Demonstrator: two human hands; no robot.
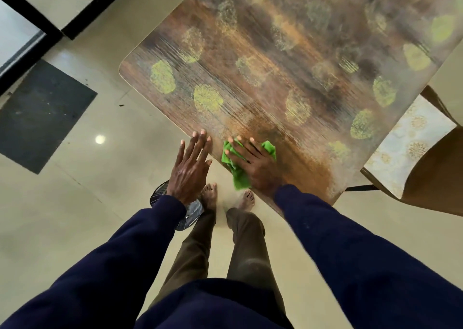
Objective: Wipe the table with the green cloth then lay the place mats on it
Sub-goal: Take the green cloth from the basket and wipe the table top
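The table (pixel 275 60) has a brown streaked top with yellow-green round patches. My right hand (pixel 253 163) lies flat, fingers spread, pressing the crumpled green cloth (pixel 238 175) onto the near edge of the table. Green corners of the cloth stick out on both sides of the hand. My left hand (pixel 191 168) is open with straight fingers, its fingertips touching the table's near edge just left of the cloth. A pale patterned sheet, possibly a place mat (pixel 406 143), lies on the chair at the right.
A brown chair (pixel 436 175) stands against the table's right side. A dark floor mat (pixel 40 118) lies on the beige tiled floor at the left. Part of a round object (pixel 190 213) lies on the floor by my bare feet. Black frames run along the upper left.
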